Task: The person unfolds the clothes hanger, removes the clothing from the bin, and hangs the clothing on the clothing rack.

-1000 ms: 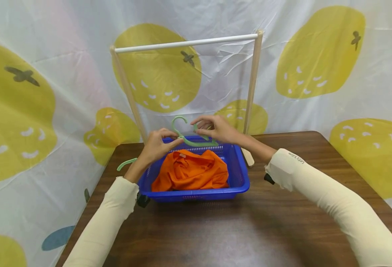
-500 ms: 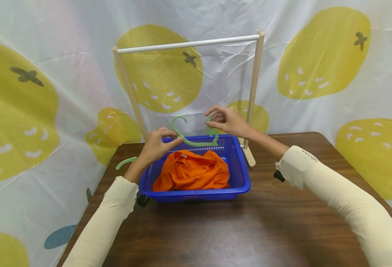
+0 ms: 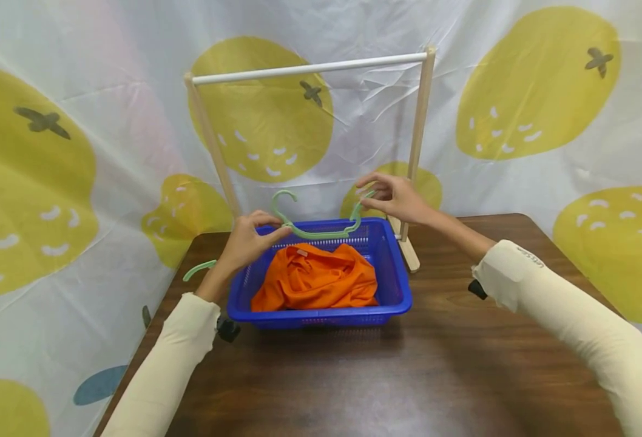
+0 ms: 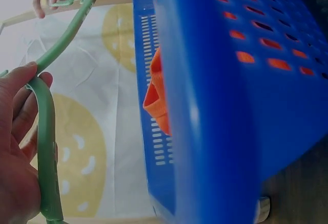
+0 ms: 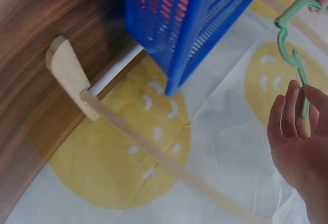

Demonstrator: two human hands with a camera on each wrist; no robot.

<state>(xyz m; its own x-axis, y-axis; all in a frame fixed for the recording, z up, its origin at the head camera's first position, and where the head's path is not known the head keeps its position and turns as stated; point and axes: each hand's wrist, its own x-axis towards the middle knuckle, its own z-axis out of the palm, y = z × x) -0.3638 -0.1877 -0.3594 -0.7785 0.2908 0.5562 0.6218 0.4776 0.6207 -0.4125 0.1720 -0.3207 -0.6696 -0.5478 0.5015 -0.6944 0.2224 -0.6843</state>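
Note:
A light green plastic clothes hanger [image 3: 321, 234] is held up over the back of a blue basket [image 3: 321, 315]. My left hand [image 3: 250, 240] pinches it at the middle, just under the hook [image 3: 275, 203]; one arm of it [image 4: 47, 152] runs along the palm, and its end sticks out past the wrist. Toward the other end, my right hand [image 3: 394, 197] pinches a jointed end piece [image 5: 302, 83] between thumb and fingers. That piece angles up from the bar. A crumpled orange garment [image 3: 315, 279] with a small label at its collar lies inside the basket.
Behind the basket stands a rack with a white top rail [image 3: 310, 70] and wooden posts [image 3: 420, 127]. Its wooden foot [image 3: 408, 252] rests on the brown table [image 3: 321, 376] right of the basket. A fruit-print curtain [image 3: 517, 188] hangs behind.
My right hand has moved rightward and slightly up, swinging the hanger's folded end piece outward, so the hanger looks longer. The left hand keeps its pinch, shifted slightly left.

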